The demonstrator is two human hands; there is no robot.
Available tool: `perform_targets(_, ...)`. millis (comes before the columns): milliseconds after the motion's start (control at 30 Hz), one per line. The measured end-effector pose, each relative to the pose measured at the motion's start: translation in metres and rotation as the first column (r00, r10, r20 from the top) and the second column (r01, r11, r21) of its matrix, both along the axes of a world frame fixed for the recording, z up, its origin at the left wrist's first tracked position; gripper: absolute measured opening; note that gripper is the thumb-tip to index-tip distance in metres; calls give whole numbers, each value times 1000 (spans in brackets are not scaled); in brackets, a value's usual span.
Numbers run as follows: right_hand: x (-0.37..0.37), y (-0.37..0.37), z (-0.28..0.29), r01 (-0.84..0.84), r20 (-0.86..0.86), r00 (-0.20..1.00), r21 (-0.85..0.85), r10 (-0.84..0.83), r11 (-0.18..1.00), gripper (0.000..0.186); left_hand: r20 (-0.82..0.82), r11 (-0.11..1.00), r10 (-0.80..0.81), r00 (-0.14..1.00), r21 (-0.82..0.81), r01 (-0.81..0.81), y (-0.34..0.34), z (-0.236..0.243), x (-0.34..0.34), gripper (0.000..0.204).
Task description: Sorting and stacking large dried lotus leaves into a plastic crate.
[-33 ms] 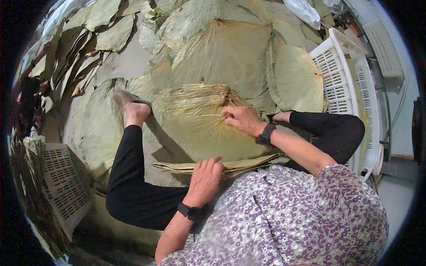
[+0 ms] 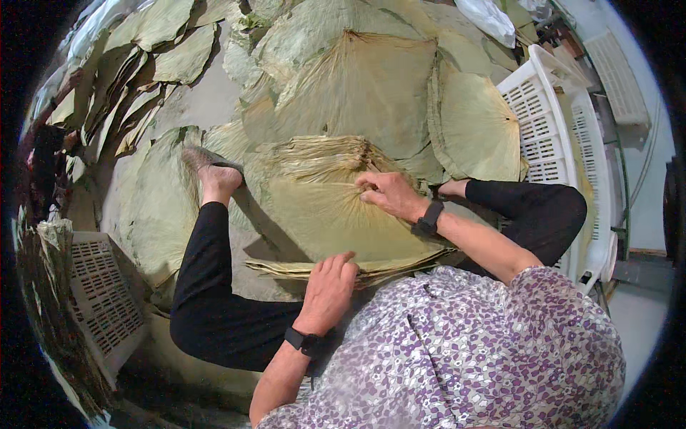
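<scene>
A stack of folded, dried yellow-green lotus leaves (image 2: 336,225) lies between my legs, its gathered, creased side away from me and its layered edge toward my body. My right hand (image 2: 391,194) is closed at the creased centre of the top leaf, thumb and fingers pinched on it, with wrinkles fanning out from there. At the near edge, my left hand (image 2: 331,286) curls over the layered leaf edges, its index finger pointing right. The undersides of its fingers are hidden. Each wrist carries a dark band.
Large flat dried leaves (image 2: 357,93) cover the floor ahead. A white slatted basket (image 2: 532,107) stands on the right and a grey-white crate (image 2: 107,300) on the left. More leaves are piled at the far left (image 2: 186,61). My bent legs flank the stack.
</scene>
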State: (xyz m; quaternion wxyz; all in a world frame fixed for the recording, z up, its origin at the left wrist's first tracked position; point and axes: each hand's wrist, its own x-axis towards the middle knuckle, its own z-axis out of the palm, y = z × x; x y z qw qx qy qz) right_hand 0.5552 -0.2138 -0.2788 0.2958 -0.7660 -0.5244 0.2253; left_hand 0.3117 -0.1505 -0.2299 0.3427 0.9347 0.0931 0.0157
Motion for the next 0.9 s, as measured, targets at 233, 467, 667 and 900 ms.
perform_targets(233,8,2,-7,-53,-139,989,6,53,999,23,24,998,49,999,45,-50,2,-4,2,22)
perform_targets(467,-40,-21,41,-318,-838,546,-192,14,928,23,128,983,170,977,47,-177,4,-12,4,22)
perform_targets(667,-44,-33,27,-253,-937,297,-264,-186,931,25,161,983,158,974,64,-170,4,-2,4,14)
perform_targets(900,-51,-36,11,-316,-950,-6,-296,-314,902,22,222,975,178,959,93,-202,4,-5,1,17)
